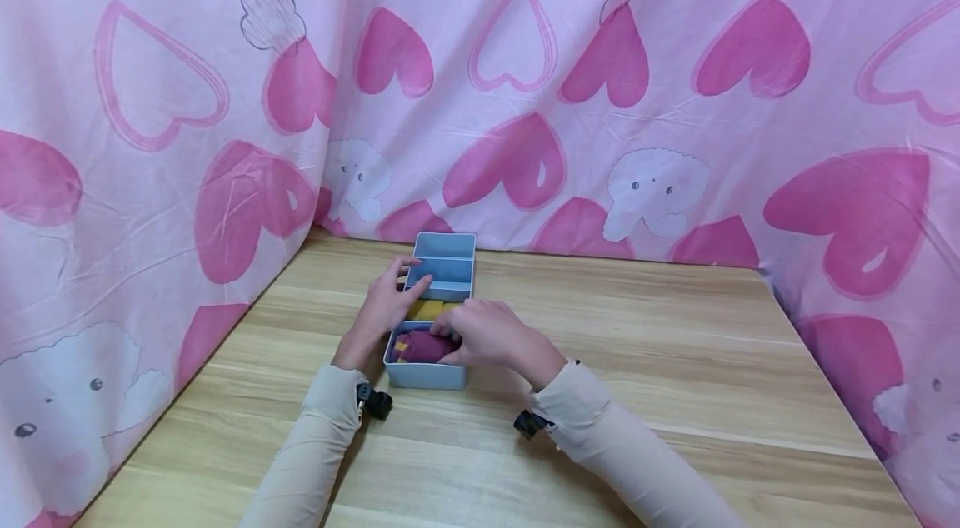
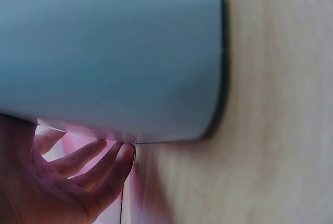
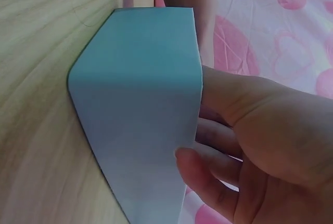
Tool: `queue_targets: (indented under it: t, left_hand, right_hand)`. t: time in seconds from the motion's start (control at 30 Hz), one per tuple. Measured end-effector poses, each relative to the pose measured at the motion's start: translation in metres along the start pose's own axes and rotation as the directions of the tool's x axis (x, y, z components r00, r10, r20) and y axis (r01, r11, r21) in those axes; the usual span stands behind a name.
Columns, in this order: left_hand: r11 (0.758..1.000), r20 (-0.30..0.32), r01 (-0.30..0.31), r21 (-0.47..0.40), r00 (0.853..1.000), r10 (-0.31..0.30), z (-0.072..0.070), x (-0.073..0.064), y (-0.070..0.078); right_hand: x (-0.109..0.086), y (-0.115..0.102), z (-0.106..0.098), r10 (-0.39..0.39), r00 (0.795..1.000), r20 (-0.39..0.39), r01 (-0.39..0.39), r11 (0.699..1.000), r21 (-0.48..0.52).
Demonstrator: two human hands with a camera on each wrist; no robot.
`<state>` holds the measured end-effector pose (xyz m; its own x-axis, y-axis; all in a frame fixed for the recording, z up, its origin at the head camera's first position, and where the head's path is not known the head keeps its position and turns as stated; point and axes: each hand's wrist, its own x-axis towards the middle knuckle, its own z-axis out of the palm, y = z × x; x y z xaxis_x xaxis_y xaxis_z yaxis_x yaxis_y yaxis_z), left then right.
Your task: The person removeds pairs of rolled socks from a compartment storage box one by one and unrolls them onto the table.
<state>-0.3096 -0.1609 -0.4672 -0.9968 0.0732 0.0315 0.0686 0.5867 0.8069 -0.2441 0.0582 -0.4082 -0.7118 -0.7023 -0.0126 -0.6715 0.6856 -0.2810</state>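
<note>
A rolled maroon cloth (image 1: 422,347) with yellow patches at its left end lies in the nearest part of the pale blue box (image 1: 427,376). The right grip (image 1: 487,336) holds its right end, thumb and forefinger bent about it — though the box wall hides those fingertips from the right wrist camera. The left grip (image 1: 384,305) is spread loosely at the left side, fingers fairly straight, thumb over the rim. Just beyond the roll sits a yellow cloth (image 1: 427,311), partly covered by the right grip; farther back are two compartments (image 1: 444,246). Everything stands on a wood-grain desk (image 1: 637,361), with a pink heart-patterned curtain (image 1: 517,45) behind.
</note>
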Motion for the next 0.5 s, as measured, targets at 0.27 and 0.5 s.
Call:
queue_targets:
  t: [0.27, 0.5]
  left_hand:
    - [1.000, 0.008, -0.004, -0.017, 1.000, 0.004, -0.001, -0.001, -0.001]
    - [1.000, 0.012, -0.003, -0.013, 1.000, 0.003, -0.001, 0.000, -0.001]
  right_hand:
    - [0.009, -0.004, -0.005, 0.037, 0.996, 0.084, -0.037, 0.999, -0.002]
    - [0.012, -0.009, -0.009, 0.039, 0.983, 0.180, -0.030, 0.998, -0.049]
